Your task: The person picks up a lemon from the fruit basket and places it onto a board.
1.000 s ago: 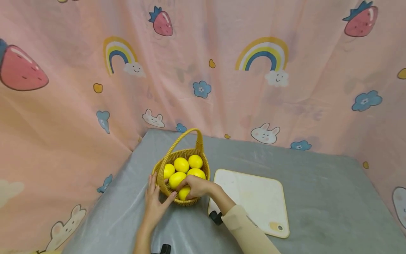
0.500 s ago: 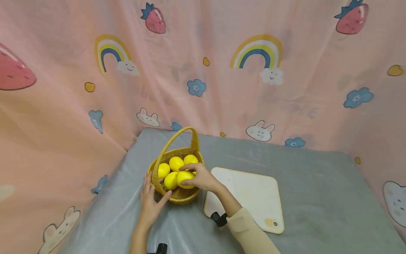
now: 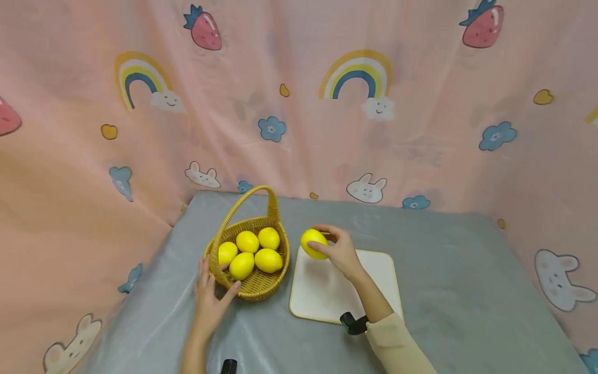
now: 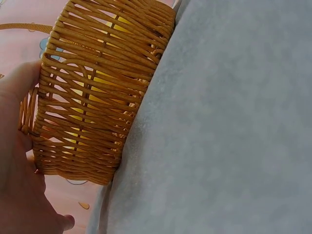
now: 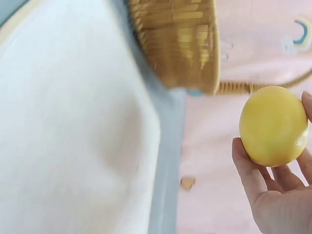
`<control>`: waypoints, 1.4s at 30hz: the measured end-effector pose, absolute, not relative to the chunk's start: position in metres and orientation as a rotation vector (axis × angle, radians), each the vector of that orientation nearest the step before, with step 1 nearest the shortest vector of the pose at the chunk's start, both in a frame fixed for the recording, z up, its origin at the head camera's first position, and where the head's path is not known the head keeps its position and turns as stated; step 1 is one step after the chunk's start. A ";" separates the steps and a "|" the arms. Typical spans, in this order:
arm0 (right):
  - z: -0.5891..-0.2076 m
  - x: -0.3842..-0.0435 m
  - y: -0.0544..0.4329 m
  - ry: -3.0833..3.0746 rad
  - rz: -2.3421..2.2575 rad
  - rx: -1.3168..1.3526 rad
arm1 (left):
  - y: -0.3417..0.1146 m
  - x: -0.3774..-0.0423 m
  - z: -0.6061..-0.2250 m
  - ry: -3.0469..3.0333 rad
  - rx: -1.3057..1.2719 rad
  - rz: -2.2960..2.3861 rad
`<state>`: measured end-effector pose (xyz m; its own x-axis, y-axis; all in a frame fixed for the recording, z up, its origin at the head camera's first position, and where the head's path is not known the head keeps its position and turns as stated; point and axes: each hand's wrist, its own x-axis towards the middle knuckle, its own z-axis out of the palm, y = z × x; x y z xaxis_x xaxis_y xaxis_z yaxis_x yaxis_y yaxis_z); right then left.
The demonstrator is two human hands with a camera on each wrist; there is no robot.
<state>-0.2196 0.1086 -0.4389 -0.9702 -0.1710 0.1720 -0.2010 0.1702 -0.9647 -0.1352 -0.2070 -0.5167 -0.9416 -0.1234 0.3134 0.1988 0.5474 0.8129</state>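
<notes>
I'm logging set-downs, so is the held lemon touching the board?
Apart. The right wrist view shows grey cloth and pink curtain between the lemon and the board's edge.

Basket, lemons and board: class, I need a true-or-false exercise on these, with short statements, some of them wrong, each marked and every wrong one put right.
1. In the head view, the white board lies to the right of the basket. True.
2. The right hand holds two lemons. False: it holds just one lemon.
3. Five lemons show inside the basket. True.
4. The left hand lies flat on the white board. False: it touches the basket.
5. The handle is folded down against the basket's side. False: it arches up over the basket.
6. The basket stands on a grey surface. True.
</notes>
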 end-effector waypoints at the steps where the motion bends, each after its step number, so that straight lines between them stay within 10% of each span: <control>1: -0.440 -0.219 0.115 -2.388 1.960 0.356 | -0.208 -0.135 -0.516 -2.454 -0.063 -1.346; 42: -0.488 -0.201 0.235 -2.430 1.622 -0.476 | -0.205 -0.131 -0.510 -2.492 -0.061 -1.293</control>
